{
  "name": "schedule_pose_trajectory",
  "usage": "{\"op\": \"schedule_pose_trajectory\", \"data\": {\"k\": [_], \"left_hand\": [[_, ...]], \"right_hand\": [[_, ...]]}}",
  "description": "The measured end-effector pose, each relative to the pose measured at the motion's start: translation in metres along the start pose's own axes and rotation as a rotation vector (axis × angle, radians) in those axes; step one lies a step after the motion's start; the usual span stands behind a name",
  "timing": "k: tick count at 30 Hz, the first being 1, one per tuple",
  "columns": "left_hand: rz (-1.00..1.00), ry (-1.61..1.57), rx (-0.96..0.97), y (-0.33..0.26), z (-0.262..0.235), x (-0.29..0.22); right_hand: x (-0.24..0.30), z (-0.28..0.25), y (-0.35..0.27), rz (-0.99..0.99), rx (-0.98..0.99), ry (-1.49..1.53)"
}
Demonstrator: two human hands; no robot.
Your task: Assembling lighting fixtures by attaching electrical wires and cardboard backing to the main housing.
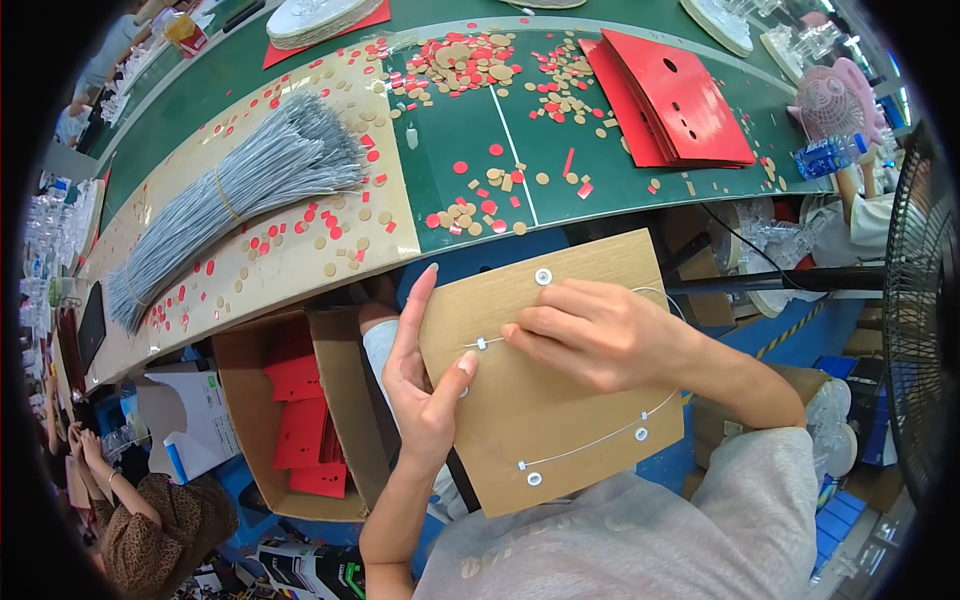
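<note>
A brown cardboard sheet [560, 400] is tilted in front of my body. My left hand [425, 400] grips its left edge, the thumb lying on the face and the fingers stretched along the side. Just above that thumb sits a small white clip [482, 343] with a thin wire through it. My right hand [605, 335] pinches this wire beside the clip; its fingertips are partly hidden. A white round grommet [543, 276] shows above the right hand. Lower down, a second wire [580, 450] runs between two small white clips, with grommets next to them.
On the green table [430, 160] lie a bundle of grey wire ties [240, 185], a stack of red cards [690, 110] and scattered red and brown punched-out pieces [465, 60]. A cardboard box [350, 400] with red cards stands below left. A large black fan [915, 290] is at right.
</note>
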State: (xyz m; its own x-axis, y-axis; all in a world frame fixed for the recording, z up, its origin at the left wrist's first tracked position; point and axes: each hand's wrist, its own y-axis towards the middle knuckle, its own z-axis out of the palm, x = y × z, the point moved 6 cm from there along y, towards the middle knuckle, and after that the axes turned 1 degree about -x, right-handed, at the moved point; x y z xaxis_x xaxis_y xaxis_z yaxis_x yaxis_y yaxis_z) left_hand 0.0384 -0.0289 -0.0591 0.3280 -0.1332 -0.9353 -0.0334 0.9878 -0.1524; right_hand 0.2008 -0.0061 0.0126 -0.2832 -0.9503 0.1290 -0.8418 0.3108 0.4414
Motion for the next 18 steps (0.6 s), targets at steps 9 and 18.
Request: {"op": "schedule_pose_trajectory", "data": {"k": [9,18], "left_hand": [[0.046,-0.007,0.009,0.008,0.008,0.002],[0.269,0.253,0.016,0.008,0.013,-0.012]], "right_hand": [[0.001,0.007,0.004,0.012,0.044,-0.031],[0.003,0.012,0.000,-0.004,-0.090,-0.079]]}}
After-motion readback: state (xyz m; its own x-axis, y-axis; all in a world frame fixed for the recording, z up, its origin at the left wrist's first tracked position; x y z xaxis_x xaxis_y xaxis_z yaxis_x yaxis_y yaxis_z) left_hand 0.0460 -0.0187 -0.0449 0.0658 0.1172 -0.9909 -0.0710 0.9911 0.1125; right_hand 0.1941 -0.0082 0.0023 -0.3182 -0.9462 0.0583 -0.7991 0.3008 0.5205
